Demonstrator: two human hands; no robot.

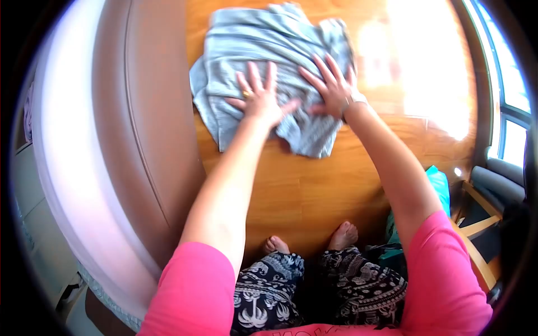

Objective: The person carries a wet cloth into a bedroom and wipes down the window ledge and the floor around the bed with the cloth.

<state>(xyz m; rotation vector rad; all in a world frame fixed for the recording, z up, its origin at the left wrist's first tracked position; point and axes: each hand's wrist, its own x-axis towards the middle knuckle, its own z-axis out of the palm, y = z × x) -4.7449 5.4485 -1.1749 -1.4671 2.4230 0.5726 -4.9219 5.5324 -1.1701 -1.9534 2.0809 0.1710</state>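
A light grey-blue cloth garment [263,39] lies spread and wrinkled on the shiny wooden floor [291,185]. My left hand [262,98] rests on its lower middle with the fingers spread, a ring on one finger. To the right, my right hand [334,89] also lies on the cloth, fingers apart, with a band at the wrist. Folds bunch up between and below the two hands, and one corner of the fabric hangs toward my feet. Neither hand grips the cloth.
A brown padded bed side [157,101] runs along the left, beside a white sheet [73,140]. My bare feet [343,235] are below. At right are a turquoise bag [439,187], a wooden frame [476,260], grey rolls [497,182] and a window [513,84].
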